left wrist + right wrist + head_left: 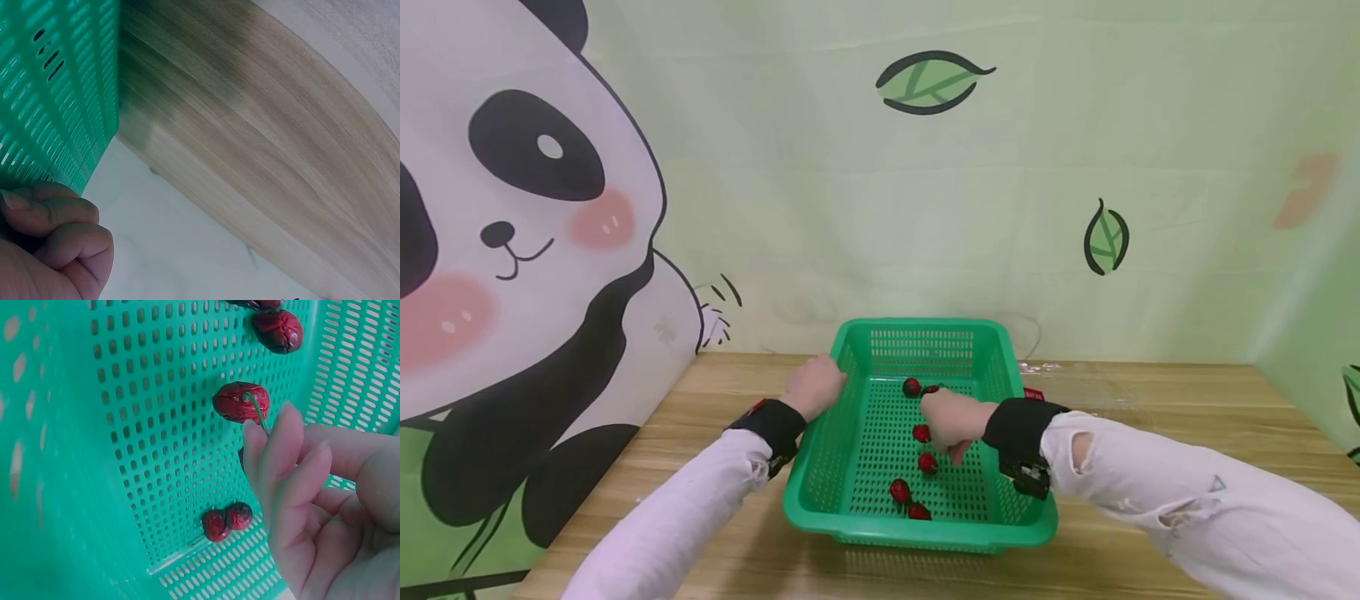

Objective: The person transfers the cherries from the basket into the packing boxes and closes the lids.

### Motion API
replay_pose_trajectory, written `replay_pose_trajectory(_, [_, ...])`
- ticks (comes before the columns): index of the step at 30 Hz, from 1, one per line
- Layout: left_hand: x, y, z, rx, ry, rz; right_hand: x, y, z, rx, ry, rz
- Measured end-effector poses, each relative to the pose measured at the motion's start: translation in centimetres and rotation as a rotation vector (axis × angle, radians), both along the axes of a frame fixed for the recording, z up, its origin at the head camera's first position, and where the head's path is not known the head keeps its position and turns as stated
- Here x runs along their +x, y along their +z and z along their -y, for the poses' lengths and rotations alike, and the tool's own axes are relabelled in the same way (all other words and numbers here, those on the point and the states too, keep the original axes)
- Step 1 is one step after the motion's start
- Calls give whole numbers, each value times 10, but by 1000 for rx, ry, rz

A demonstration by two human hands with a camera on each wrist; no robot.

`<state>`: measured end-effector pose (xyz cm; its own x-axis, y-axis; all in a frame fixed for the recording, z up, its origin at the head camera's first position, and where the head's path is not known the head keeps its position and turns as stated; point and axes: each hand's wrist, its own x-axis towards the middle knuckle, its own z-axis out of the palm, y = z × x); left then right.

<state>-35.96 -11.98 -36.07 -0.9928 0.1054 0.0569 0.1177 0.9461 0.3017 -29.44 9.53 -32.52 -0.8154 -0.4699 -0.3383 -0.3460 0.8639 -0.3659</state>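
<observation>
A green plastic basket (921, 535) with slotted walls stands before me. Several wrinkled, dark-red fruits (927, 463) lie scattered on its floor. My left hand (815, 387) grips the basket's left rim, its fingers curled in the left wrist view. My right hand (953, 421) is inside the basket, low over the fruits. There, a thin green stem (257, 412) is pinched between the fingertips, its curved tip overlapping one wrinkled red fruit (232, 402). Another dark fruit is mostly hidden behind these fingers.
The basket stands on a wood-grain table (1150, 492). Clear plastic wrap (1075, 385) lies behind it on the right. A light-green printed cloth (820, 208) with a panda and leaves hangs along the table's back. Basket walls surround my right hand.
</observation>
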Motion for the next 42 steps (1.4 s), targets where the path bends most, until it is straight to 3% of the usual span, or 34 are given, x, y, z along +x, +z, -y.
replay_pose_trajectory(22, [-2, -2, -1, 34, 43, 29, -9, 31, -21, -82, -57, 15])
replay_pose_trajectory(42, [-1, 0, 0, 29, 40, 16, -13, 52, -50, -173, -116, 42])
